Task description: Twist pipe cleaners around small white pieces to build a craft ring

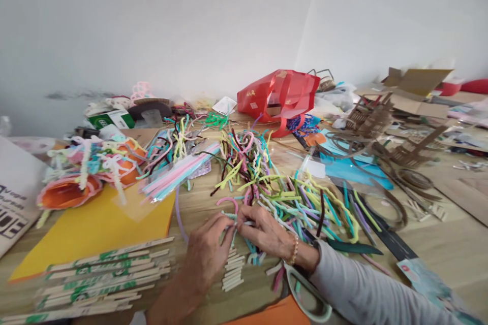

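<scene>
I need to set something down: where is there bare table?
Widest: tabletop between the black strip and the brown board. Narrower: between the yellow sheet and the pink curl, though a purple stem lies there. Crowded: the fuzzy-stem pile beyond the right hand.

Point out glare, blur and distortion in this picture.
Head view: white glare streaks the clear plastic sleeve of pink-and-blue sticks; head view, left edge: the white bag with black lettering looks stretched; head view, right: the open brown cardboard box looks soft; head view, centre: the bare left hand and right hand lack fine detail.
</scene>
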A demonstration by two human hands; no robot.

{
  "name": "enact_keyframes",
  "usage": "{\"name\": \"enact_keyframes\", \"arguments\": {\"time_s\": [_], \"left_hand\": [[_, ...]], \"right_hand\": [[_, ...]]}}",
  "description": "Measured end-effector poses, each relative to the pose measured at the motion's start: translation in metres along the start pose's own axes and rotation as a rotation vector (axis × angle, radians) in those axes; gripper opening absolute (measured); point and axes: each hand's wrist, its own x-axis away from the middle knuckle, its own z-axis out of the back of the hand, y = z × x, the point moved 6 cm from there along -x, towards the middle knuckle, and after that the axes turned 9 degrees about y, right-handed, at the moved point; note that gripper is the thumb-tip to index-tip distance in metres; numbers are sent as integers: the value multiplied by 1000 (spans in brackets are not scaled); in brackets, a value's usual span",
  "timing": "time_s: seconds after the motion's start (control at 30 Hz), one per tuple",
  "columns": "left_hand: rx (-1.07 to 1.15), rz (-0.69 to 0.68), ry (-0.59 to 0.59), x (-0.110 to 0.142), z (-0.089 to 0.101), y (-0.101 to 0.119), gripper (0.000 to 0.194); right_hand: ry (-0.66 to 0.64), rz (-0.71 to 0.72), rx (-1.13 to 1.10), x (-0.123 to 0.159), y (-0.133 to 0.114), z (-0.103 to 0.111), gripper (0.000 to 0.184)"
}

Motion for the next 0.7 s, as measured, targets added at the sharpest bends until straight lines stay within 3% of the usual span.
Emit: {"name": "enact_keyframes", "arguments": {"time_s": [0.1,0.27,0.37,0.43,0.53,0.63,0.7], "left_hand": [[-45,78,-117,-1,-4,-6,17],[0,283,-262,-4,-6,-20,11],[255,384,-317,-5,-9,-28,14],[579,491,-437,-2,-17,-32,17],[865,627,-551,3,-25,-36,23],[978,692,-528,4,-26,-39,25],[970,684,-481,3,-24,-38,24]], "right_hand": [[6,121,139,0,-6,1,10],[-52,439,427,1,-19,-1,9],[-101,590,578,4,-25,-3,11],[-119,660,631,7,-28,-4,10],[-111,714,649,11,-31,-5,13],[-59,687,593,10,-30,-3,15],[-19,587,466,7,-27,1,15]]}}
